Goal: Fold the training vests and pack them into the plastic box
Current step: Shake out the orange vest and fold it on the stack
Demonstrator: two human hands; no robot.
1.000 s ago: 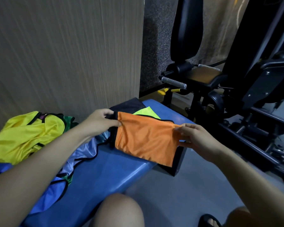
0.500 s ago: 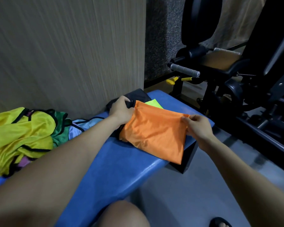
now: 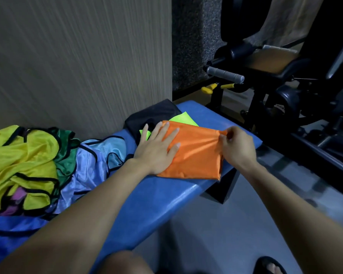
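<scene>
You can read no text, label, brand, number or sign anywhere here, neither on the vests near your hands nor on the gym machine beyond.

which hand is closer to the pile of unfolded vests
Left. The left hand lies flat on the orange vest beside the pile; the right hand pinches its far edge.

Dim indoor light, soft shadows, wide-angle bending at edges, slight blur
</scene>
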